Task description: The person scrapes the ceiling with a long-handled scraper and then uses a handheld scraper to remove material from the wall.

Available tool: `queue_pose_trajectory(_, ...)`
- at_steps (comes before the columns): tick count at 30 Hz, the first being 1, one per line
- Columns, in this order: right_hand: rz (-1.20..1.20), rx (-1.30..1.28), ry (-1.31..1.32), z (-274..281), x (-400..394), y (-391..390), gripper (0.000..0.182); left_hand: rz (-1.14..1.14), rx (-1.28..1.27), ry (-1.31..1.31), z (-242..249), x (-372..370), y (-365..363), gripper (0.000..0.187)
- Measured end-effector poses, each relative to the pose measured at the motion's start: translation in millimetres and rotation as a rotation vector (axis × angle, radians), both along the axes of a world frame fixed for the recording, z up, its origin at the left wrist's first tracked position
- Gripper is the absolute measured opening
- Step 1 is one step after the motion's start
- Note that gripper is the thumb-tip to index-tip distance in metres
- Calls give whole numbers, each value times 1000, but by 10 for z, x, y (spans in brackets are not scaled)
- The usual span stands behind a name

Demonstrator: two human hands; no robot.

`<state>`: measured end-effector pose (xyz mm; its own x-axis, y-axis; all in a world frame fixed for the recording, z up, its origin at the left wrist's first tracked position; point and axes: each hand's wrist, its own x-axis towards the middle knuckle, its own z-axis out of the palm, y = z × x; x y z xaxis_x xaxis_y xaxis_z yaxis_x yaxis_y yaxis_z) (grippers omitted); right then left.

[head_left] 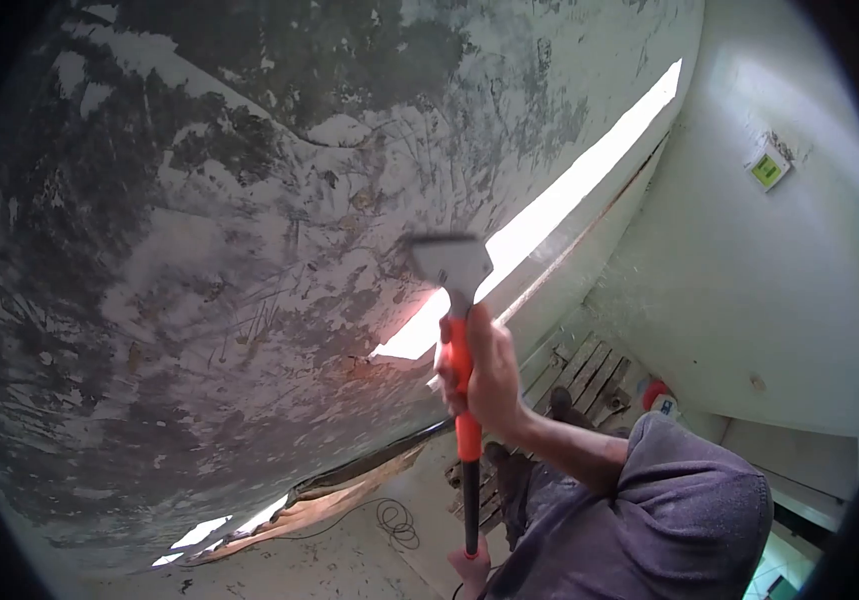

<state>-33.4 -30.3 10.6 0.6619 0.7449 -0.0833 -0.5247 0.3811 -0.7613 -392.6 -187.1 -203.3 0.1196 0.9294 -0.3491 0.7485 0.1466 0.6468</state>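
Note:
My right hand [489, 375] is wrapped round the orange grip of a long-handled scraper [462, 350]. The tool's broad, grey metal head [454, 260] points up, its blade edge overlapping the patchy ceiling surface [249, 230] in this view. Lower on the black part of the handle, my left hand [471, 568] is closed round the shaft, partly cut off by the frame's bottom. The surface beyond the blade shows dark bare patches and pale flaking remains of paint.
A bright, long opening [589, 170] runs diagonally behind the tool. Below, slatted wooden boards [589, 375] lie near my feet, with a red and white container [660, 398] beside them. A coiled cable [396, 522] lies on the floor. A small green-and-white box [768, 168] sits on the right wall.

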Motion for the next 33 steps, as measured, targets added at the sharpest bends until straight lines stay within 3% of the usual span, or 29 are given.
queue_pose_trajectory(2, 55, 47, -20, -122, -144, 20, 57, -29, 28, -67, -160, -187, -116, 47)
queue_pose_trajectory(9, -8, 14, 34, 36, 27, 31, 59, -20, 28, 2, -25, -21, 122, 46)
queue_pose_trajectory(12, 13, -16, 20, 21, -10, 11, 60, -63, 164, -92, -30, -13, 50, 47)
queue_pose_trajectory(15, 8, 30, -9, 52, 204, 15, 59, -121, 48, 71, 120, 183, 201, 46)
queue_pose_trajectory(20, -55, 32, 42, 66, 70, 58, 58, -83, 92, -20, 181, 107, 327, 52)
queue_pose_trajectory(23, -7, 18, 46, -97, -159, 56, 56, -83, 159, -199, -185, -178, 91, 45)
queue_pose_trajectory(27, -49, 15, -25, 17, 477, -3, 58, -114, 68, -42, 268, 335, 379, 50)
queue_pose_trajectory(29, -119, 67, -3, 306, 706, -48, 57, -175, 67, -73, 454, 744, 616, 36)
queue_pose_trajectory(33, -90, 30, 53, 81, 466, -34, 59, -228, 98, 12, -24, 310, 406, 41)
